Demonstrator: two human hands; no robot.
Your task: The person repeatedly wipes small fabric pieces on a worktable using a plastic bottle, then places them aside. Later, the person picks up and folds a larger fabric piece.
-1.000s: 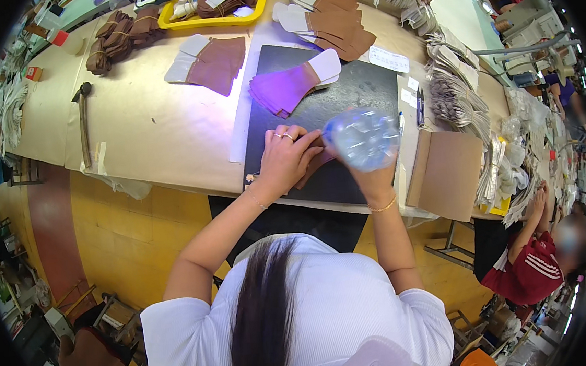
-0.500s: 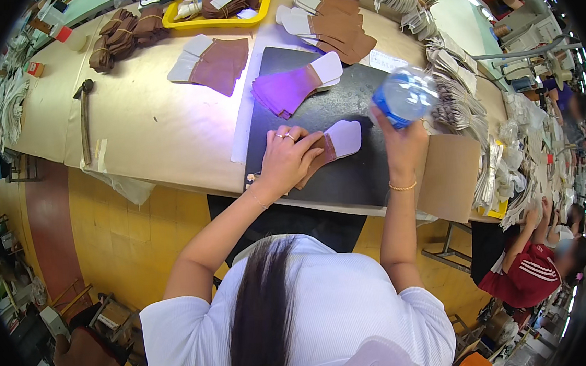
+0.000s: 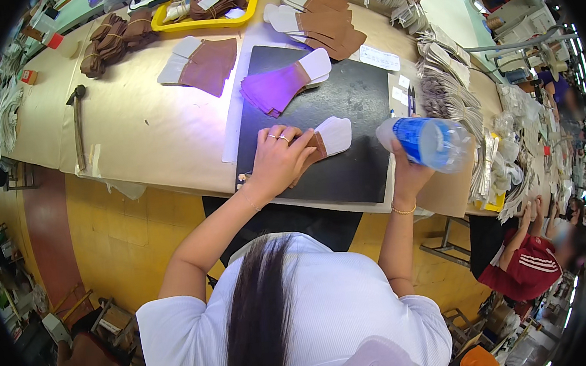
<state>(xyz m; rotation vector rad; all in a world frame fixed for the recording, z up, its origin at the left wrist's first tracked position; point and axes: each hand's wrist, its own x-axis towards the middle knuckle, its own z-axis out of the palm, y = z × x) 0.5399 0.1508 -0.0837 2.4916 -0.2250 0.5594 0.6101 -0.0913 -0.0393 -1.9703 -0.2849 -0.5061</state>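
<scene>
At right, bottle now tipped sideways

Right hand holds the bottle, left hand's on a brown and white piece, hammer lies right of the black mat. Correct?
No: the hammer lies left of the black mat, per the head view. Right hand holding the bottle, left hand on a brown and white piece: both right.

Right of centre is one clear plastic blue-labelled bottle; mid-frame, one black rectangular mat. The upper left has one wooden-handled hammer.
</scene>
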